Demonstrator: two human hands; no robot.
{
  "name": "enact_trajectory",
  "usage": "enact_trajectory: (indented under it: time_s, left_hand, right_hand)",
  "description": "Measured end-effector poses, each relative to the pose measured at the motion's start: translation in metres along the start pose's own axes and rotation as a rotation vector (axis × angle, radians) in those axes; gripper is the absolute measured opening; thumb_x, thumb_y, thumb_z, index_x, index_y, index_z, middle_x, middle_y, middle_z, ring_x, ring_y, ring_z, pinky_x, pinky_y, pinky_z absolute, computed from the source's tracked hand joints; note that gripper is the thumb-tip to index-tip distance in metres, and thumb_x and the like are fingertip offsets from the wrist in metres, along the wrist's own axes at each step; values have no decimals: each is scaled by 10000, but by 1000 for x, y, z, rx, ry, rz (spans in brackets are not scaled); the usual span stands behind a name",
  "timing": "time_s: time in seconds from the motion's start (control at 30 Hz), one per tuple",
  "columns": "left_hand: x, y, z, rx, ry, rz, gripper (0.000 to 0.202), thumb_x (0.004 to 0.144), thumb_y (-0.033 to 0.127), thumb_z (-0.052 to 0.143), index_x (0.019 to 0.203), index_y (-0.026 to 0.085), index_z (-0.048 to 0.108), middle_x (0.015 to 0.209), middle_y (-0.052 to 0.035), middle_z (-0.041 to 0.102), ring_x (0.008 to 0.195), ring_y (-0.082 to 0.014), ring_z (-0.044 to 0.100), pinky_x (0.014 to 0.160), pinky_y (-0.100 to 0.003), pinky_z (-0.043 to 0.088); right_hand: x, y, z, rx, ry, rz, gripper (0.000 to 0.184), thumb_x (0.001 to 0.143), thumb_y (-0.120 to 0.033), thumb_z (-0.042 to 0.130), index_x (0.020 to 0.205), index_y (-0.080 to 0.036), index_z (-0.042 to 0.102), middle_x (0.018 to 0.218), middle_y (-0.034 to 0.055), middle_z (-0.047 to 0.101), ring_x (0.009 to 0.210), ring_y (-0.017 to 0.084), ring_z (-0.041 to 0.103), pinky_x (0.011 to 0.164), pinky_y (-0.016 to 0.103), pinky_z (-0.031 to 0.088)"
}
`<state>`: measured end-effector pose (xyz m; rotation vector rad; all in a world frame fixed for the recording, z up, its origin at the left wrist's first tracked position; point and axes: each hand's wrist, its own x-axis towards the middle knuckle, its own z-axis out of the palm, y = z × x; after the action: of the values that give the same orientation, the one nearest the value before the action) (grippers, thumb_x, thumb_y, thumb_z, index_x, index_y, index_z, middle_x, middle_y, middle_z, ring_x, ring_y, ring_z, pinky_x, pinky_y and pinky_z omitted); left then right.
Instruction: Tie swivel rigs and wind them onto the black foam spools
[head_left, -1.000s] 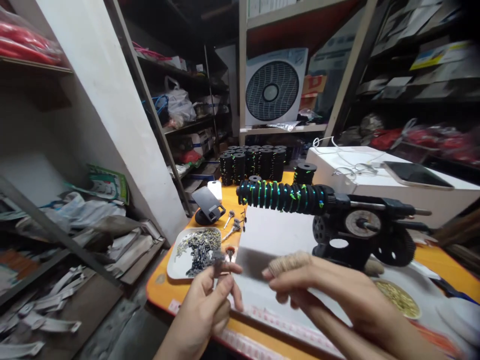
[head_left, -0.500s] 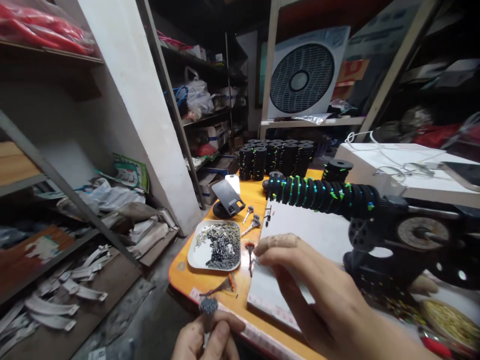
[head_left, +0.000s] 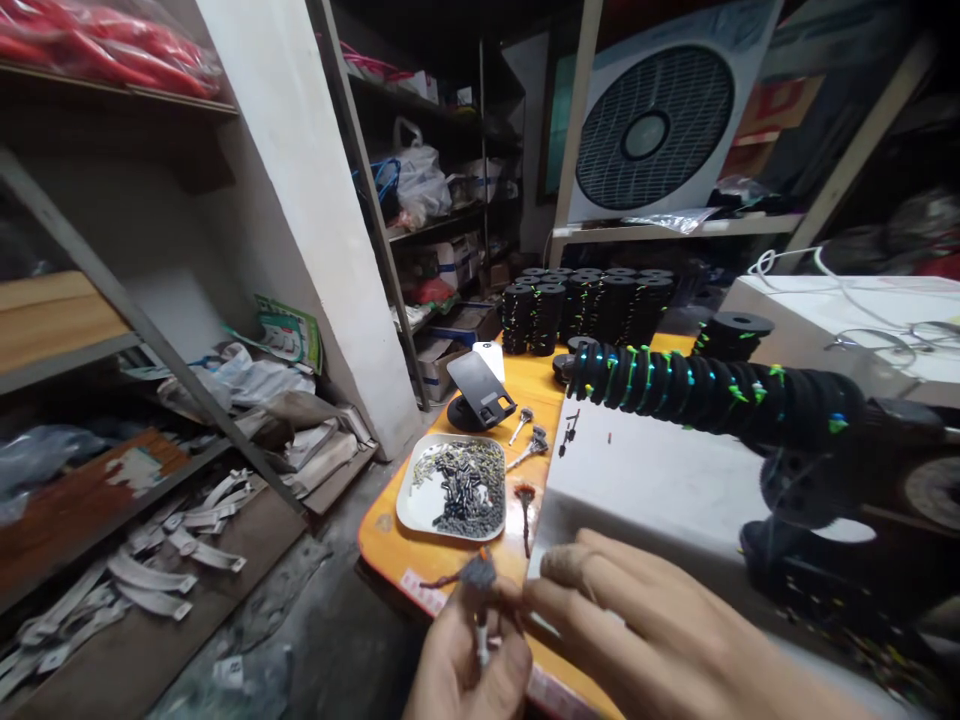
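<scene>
My left hand (head_left: 476, 660) is closed around the pale stem of a small bundle with a grey, clustered head (head_left: 478, 572). My right hand (head_left: 637, 610) is beside it, palm down, its fingers loosely bent and reaching close to the bundle; the thumb is hidden and the fingertips are slightly blurred. A tan covering wraps one right finger. Behind the left hand lies a dark-stemmed bundle with an orange tip (head_left: 442, 580), partly covered. An orange-headed bundle (head_left: 526, 515) rests between the white tray (head_left: 403, 500) and the white board (head_left: 660, 465).
Tiny grey, black and yellowish pieces fill much of the tray. Two grey-headed bundles (head_left: 534, 445) lie near a black phone stand (head_left: 480, 390). A black ribbed roller with bright green threads (head_left: 675, 385) juts over the board from a machine. Black spools (head_left: 544, 320) stand at the back.
My left hand has moved right and slightly up with the grey-headed bundle. My right hand has dropped towards it. The camera view has shifted left.
</scene>
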<state>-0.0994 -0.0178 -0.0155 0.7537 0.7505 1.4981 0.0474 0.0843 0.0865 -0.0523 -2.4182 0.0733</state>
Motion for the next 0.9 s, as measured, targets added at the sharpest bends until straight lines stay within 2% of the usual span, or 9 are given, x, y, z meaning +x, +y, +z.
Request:
enact_trajectory:
  time_s: [0.07,0.13,0.2,0.3,0.47,0.57,0.63,0.7,0.9]
  left_hand:
    - [9,-3,-4,-81,-128,-10,353,838,444,643,1137,270,570,589,70,416,396,-31,289,413,-178,224]
    - [14,0,-6,-145,-157,-46,374,829,486,629,1141,281,595,626,60,413,406,-29,249,411,-173,218]
    - [14,8,-9,-191,-105,-23,386,857,491,578,1155,251,625,638,52,379,451,-47,237,449,-186,259]
    - [7,29,-19,-87,73,181,285,904,407,523,1055,218,674,572,50,339,510,-94,353,546,-230,357]
    - [-4,69,-56,339,231,321,163,919,286,518,824,245,645,718,-10,572,810,-181,569,807,-298,438]
    - [7,90,-74,738,218,306,185,938,236,465,865,231,635,948,-28,590,813,-164,568,753,-276,453]
    - [22,102,-79,1082,191,215,229,932,179,403,964,203,628,1057,-59,584,786,-153,565,692,-267,448]
    - [41,112,-79,1355,123,103,242,886,134,401,936,175,634,995,-71,606,859,-184,576,730,-284,440]
    - [78,125,-66,1609,-133,-65,50,737,198,613,707,187,652,801,-32,651,788,-208,592,744,-307,418]
  right_hand:
    - [-5,4,3,106,-2,129,238,948,-115,438,907,-126,672,737,84,665,672,187,638,602,282,547]
    - [-9,7,5,220,40,249,200,901,-63,468,870,-140,649,708,55,609,622,152,584,534,240,498]
    - [-12,10,6,281,71,320,208,872,-22,457,855,-145,624,711,44,582,612,132,559,524,219,473]
    - [-13,14,4,317,60,359,190,859,-21,466,868,-157,599,731,35,586,628,117,571,548,195,474]
    - [-18,21,7,374,24,384,173,885,-57,467,918,-200,559,755,5,582,644,102,573,558,177,462]
    - [-23,24,13,385,-2,385,173,894,-64,462,939,-211,539,765,2,572,645,107,567,544,191,453]
    - [-26,26,16,380,-16,386,163,898,-72,474,955,-214,531,778,6,575,664,114,577,552,198,464]
    - [-28,27,17,369,-28,390,156,896,-78,489,959,-214,529,779,10,577,677,123,587,563,209,477]
    - [-25,26,15,367,-19,384,155,893,-79,484,953,-214,533,767,9,589,660,123,597,551,206,484]
